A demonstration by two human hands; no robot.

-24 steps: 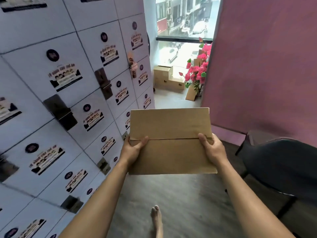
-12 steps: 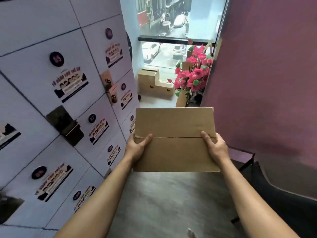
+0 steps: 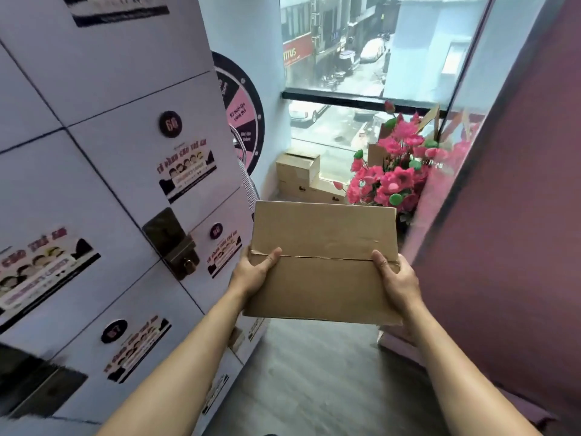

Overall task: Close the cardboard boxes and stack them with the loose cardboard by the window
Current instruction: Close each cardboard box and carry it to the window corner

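- Closed cardboard box (image 3: 322,262) carried in mid-air in front of the person, above the grey floor (image 3: 314,372); its top flaps meet in a seam running across the lid.
- Left hand (image 3: 253,272) grips the box's left edge, thumb curled over the top at the seam, fingers hidden beneath.
- Right hand (image 3: 396,278) grips the right edge the same way, thumb on the lid, fingers under the box.
- Stacked boxes (image 3: 298,177) sit on the floor ahead, against the window (image 3: 361,58), well apart from the carried box.
- Pink flowers (image 3: 393,171) stand just right of that stack, with loose cardboard (image 3: 375,152) partly hidden behind them.
- White lockers (image 3: 110,184) with stickers line the left; a pink wall (image 3: 518,215) closes the right.
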